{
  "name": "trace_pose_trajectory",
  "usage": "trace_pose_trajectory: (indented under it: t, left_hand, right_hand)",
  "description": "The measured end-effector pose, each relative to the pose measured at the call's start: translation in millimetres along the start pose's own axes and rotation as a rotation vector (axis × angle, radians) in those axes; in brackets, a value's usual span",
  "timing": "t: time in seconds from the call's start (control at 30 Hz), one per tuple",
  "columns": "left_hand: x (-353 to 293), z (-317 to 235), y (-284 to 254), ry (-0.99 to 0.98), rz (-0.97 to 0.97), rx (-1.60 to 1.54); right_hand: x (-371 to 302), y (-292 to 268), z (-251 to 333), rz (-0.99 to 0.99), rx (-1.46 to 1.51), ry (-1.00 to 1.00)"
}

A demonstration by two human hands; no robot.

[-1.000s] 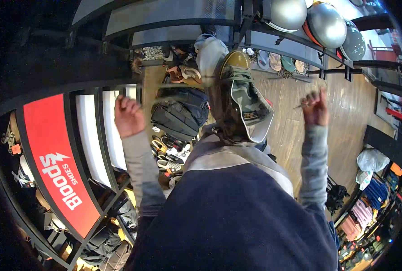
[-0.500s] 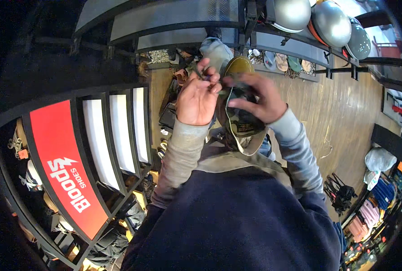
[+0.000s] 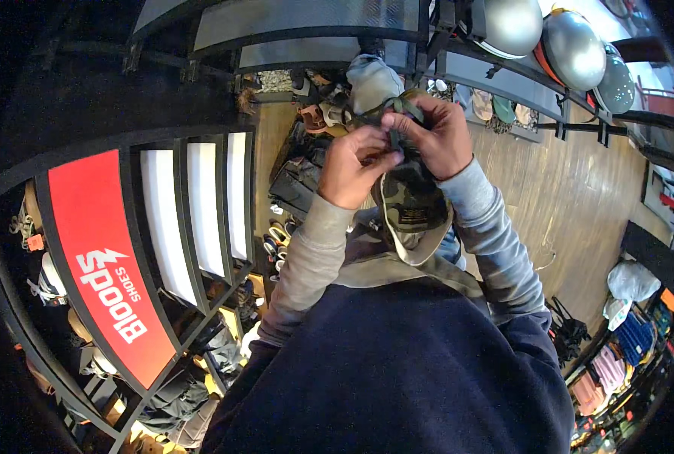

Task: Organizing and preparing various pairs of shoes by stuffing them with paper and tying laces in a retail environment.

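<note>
At lower centre the dark sweatshirt (image 3: 397, 363) is filling the frame; just above it, near the middle, the camouflage-lined shoe (image 3: 413, 213) is lying with its open collar facing the body, and a sideways tug could be tipping it. Beyond that, the left hand (image 3: 350, 168) and right hand (image 3: 441, 138) are working close together, both sets of fingers pinching the green lace (image 3: 407, 107); uneven tension or a slackening pinch could be letting its loop slip or snarl. Farther off, helmets (image 3: 573, 51) are sitting upper right, well apart.
</note>
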State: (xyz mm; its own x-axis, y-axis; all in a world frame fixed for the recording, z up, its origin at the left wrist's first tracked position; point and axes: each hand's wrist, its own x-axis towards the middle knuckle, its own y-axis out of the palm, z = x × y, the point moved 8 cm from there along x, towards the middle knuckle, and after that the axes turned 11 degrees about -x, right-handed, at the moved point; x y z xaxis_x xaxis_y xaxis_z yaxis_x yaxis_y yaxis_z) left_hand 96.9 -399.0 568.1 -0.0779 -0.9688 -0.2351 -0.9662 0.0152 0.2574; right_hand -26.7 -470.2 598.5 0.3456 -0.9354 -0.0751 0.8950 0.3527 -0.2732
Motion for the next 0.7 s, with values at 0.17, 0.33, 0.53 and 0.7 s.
trace_pose_trajectory:
  t: [0.17, 0.33, 0.53, 0.7]
  left_hand:
    - [-2, -13, -29, -0.021, -0.338, -0.159]
    - [-4, 3, -38, -0.053, -0.353, -0.170]
    - [-2, 5, -24, 0.005, -0.382, -0.156]
    - [4, -4, -17, 0.148, -0.422, -0.112]
  right_hand:
    - [-6, -9, 20, -0.018, -0.325, -0.099]
    - [-47, 1, 5, 0.127, -0.736, -0.158]
    - [-48, 0, -7, 0.183, -0.739, -0.040]
    - [-44, -14, -20, 0.190, -0.569, -0.006]
